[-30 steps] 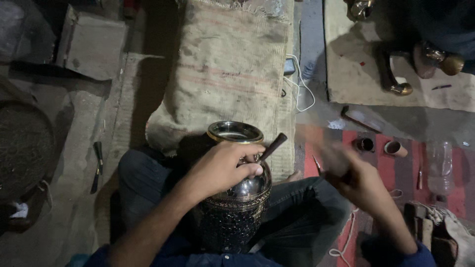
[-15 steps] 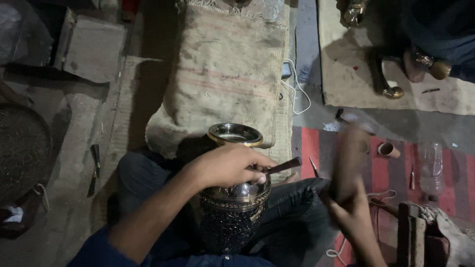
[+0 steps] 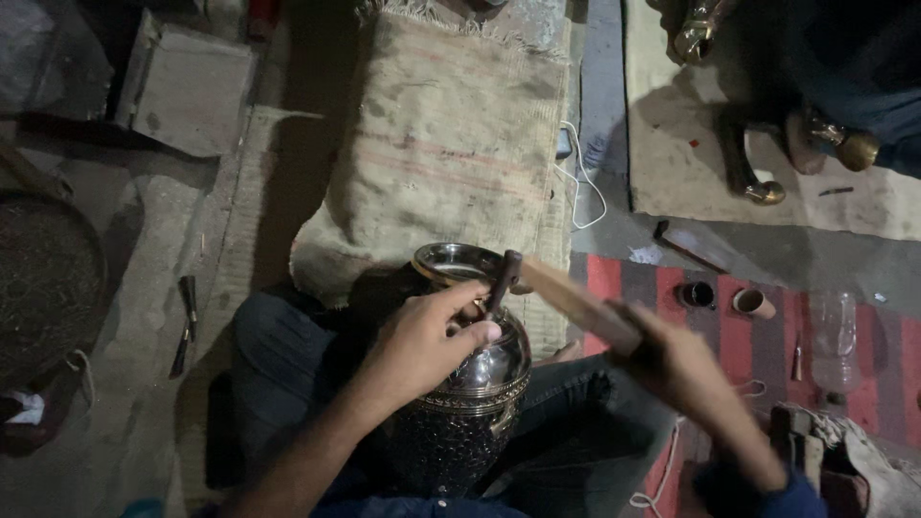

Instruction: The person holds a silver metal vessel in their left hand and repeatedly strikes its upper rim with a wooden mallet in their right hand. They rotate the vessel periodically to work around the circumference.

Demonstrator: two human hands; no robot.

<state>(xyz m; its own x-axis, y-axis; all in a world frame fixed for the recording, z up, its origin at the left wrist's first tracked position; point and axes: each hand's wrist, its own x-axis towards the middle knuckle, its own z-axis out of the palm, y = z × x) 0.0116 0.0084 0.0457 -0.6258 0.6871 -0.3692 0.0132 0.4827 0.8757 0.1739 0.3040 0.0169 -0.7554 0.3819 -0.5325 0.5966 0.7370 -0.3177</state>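
Metal vase (image 3: pixel 472 384) sits upright in the seated person's lap, wedged between the legs, mouth up, long axis roughly vertical and leaning a touch away from the body; lower half is dark and textured, shoulder polished. Left hand (image 3: pixel 422 341) lies on the shoulder, fingers curled and pinching a short dark chisel (image 3: pixel 503 280) near its tip. Chisel slants up and to the right from the vase, head end high. Right hand (image 3: pixel 686 369) is closed around a wooden mallet (image 3: pixel 576 302), whose striking end is at the chisel head; blur hides whether they touch. To do this well, I'd judge: keep the tip planted, blows light and in line with the chisel's axis, knees tight so the vase can't roll. Beyond the vase: burlap mat (image 3: pixel 451 144); to the right a striped red rug (image 3: pixel 729 336) with two small cups (image 3: pixel 753 303).
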